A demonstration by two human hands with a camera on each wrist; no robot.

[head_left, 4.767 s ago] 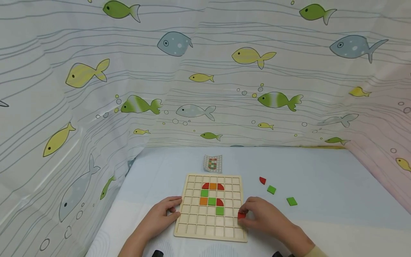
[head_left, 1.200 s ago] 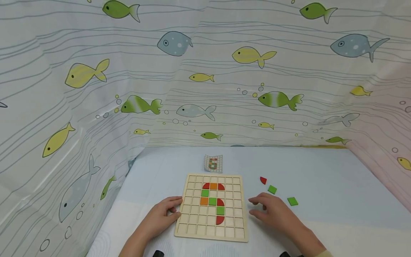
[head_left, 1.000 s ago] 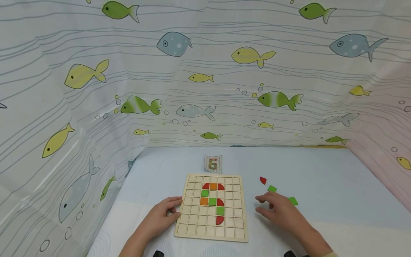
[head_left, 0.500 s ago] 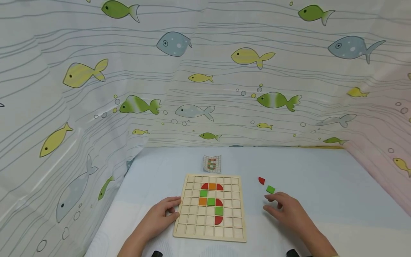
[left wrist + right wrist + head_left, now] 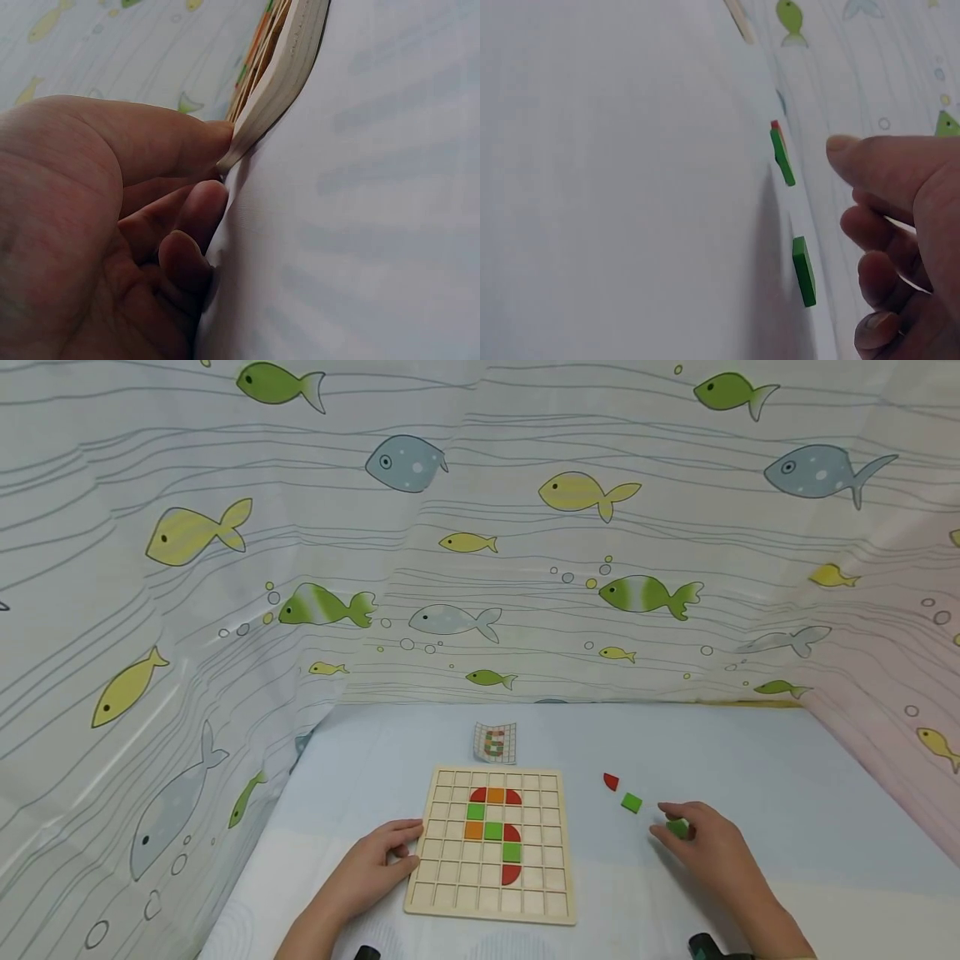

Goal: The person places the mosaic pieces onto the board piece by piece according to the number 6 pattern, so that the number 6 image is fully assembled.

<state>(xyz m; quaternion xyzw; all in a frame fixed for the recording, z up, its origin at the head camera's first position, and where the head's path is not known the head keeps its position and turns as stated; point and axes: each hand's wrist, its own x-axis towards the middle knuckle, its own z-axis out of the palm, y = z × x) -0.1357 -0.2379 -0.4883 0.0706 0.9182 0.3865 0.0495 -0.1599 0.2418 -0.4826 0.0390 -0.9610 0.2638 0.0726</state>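
A wooden grid board (image 5: pixel 450 893) lies flat on the table, with several red, orange and green tiles set in its cells. My left hand (image 5: pixel 378 864) touches the board's left edge with its thumb and fingertips, as the left wrist view also shows. Over a loose green square tile (image 5: pixel 677 828), my right hand (image 5: pixel 708 843) hovers with thumb and fingers apart, holding nothing; the right wrist view shows this green tile (image 5: pixel 804 271) flat on the table, clear of the fingers. Farther left lie a second green square tile (image 5: pixel 632 802) and a red quarter-circle tile (image 5: pixel 611 782).
Behind the board lies a small paper card (image 5: pixel 495 743) printed with a coloured grid pattern. A white fish-print sheet (image 5: pixel 525 568) hangs around the back and sides of the table (image 5: pixel 750 768). Dark wrist devices show at the bottom edge.
A red quarter-circle tile, earlier pinched in my right hand, now sits in the board below the lowest green tile. My right hand has since moved right to the outer green tile; the left stayed.
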